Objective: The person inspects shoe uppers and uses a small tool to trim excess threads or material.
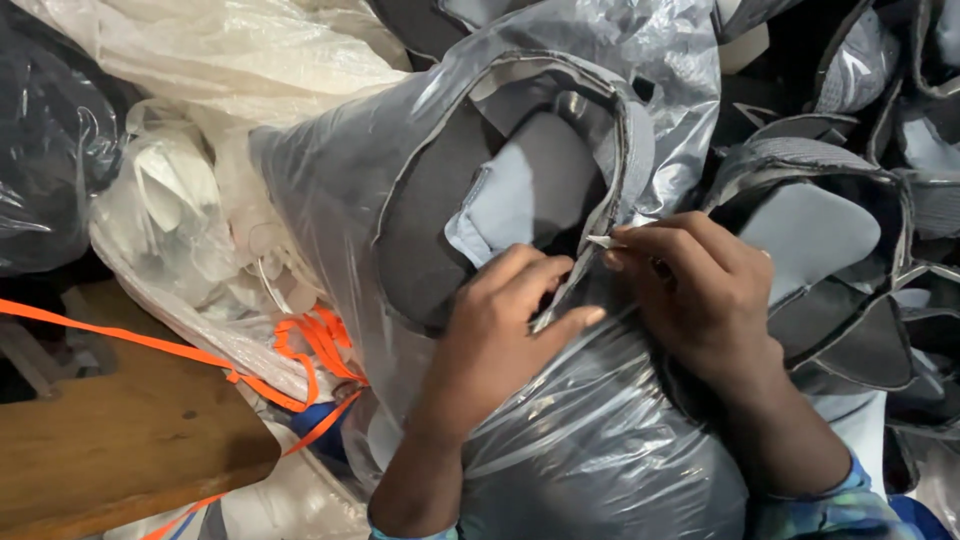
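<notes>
Both hands pinched the grey shoe upper (520, 190) inside the clear plastic bag (600, 450); left hand (500, 320) gripped its edge, right hand (700, 290) nipped a small tab; tugging could tear the bag.

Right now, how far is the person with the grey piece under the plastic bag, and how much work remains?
Done: cannot tell; no finished pile can be told apart. In hand: the left hand pinches the edge of one grey shoe upper lying on a clear plastic bag, while the right hand works at the same edge with a small pale thing in its fingertips. Left: many similar grey uppers lie heaped at the right.
</notes>
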